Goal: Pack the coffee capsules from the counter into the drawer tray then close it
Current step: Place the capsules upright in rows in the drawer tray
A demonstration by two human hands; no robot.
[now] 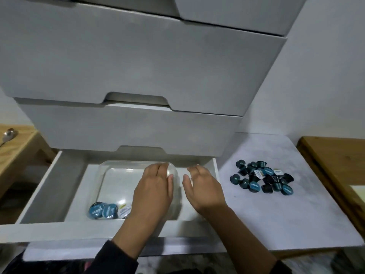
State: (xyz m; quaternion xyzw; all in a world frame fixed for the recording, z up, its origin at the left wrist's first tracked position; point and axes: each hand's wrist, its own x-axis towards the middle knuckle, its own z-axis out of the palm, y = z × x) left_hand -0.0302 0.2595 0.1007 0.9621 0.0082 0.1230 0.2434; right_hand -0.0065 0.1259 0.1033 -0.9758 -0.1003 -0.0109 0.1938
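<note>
The bottom white drawer stands pulled open. Inside it lies a clear plastic tray holding three blue-lidded coffee capsules in its near left corner. My left hand hovers over the tray's right side, fingers apart, holding nothing. My right hand is just right of the tray, over the drawer's right part, also empty with fingers spread. A heap of several dark teal capsules sits on the white counter to the right of the drawer.
Two shut white drawers stack above the open one. A wooden surface with a metal spoon is at the left, and a wooden board edge borders the counter on the right.
</note>
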